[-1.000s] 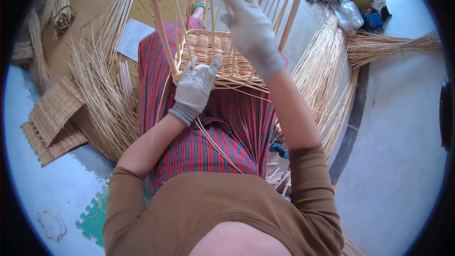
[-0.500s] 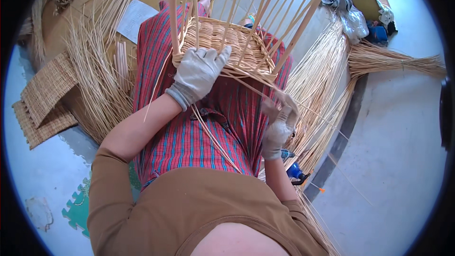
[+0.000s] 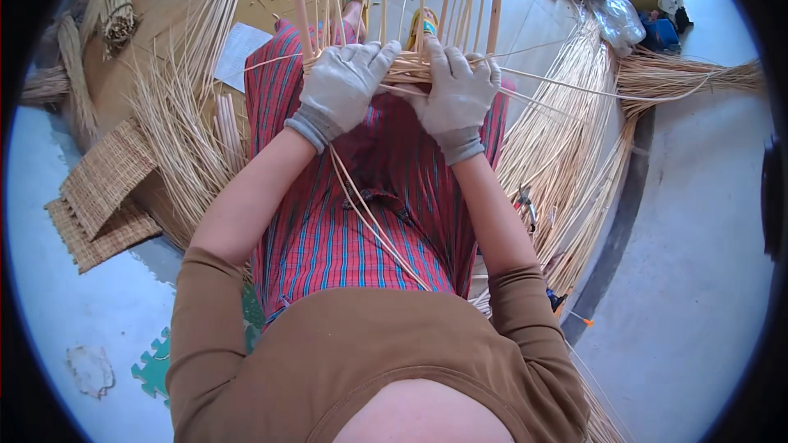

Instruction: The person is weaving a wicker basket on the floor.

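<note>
Both hands wear pale grey work gloves. A partly woven wicker basket (image 3: 408, 68) is tilted edge-on at my knees, with tall upright stakes (image 3: 496, 4) rising from it. My left hand (image 3: 341, 89) is closed over the left part of its near edge, thumb along the weave. On the right part, my right hand (image 3: 458, 92) grips the same edge, fingers bent over the top. Long thin wicker strands (image 3: 574, 88) run out to the right from beside the right hand. Other loose strands (image 3: 369, 226) hang below the left hand across my lap. The basket's inside is hidden.
A large spread of loose wicker (image 3: 566, 115) lies right of my legs, with pliers (image 3: 526, 207) at its near side. More wicker (image 3: 176, 135) and woven panels (image 3: 111, 176) lie to the left. Farther right are a tied bundle (image 3: 681, 82) and a plastic bag (image 3: 617, 23).
My right hand has moved up and left from beside the basket onto its near edge. The basket has tipped so its woven base no longer shows. My left hand stays on the edge.
</note>
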### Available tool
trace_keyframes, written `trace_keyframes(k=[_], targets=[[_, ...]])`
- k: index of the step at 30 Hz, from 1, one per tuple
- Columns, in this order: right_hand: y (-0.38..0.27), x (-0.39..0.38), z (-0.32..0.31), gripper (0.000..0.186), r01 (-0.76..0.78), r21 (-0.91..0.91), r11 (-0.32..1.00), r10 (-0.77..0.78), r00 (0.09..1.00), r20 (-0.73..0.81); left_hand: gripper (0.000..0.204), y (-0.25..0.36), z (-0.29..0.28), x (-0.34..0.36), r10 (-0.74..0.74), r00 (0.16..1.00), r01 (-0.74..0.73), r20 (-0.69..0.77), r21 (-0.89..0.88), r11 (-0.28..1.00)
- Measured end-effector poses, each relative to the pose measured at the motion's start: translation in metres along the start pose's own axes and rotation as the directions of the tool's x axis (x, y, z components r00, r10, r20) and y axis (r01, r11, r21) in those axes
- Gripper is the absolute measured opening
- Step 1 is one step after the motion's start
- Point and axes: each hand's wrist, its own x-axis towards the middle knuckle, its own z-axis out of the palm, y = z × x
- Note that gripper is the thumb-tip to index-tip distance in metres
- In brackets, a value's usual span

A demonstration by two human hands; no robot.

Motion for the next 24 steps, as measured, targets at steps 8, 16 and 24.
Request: trace_keyframes(k=[8,16,24], targets=[[0.004,0.0,0.024,0.064,0.078,-0.047,0.996,-0.084,0.985,-0.151,0.05,0.002,0.015,0.001,-0.032,0.985,0.039,-0.172,0.037,0.999],[0.006,-0.001,0.033,0.034,0.052,-0.098,0.994,-0.059,0.996,-0.07,0.042,0.004,0.02,0.002,-0.063,0.985,0.073,-0.159,0.058,0.996],[-0.046,-0.054,-0.066,0.075,-0.175,0.2,0.964,0.093,0.927,0.364,0.04,0.0,0.017,-0.044,0.041,0.995,-0.05,-0.086,-0.104,0.993]])
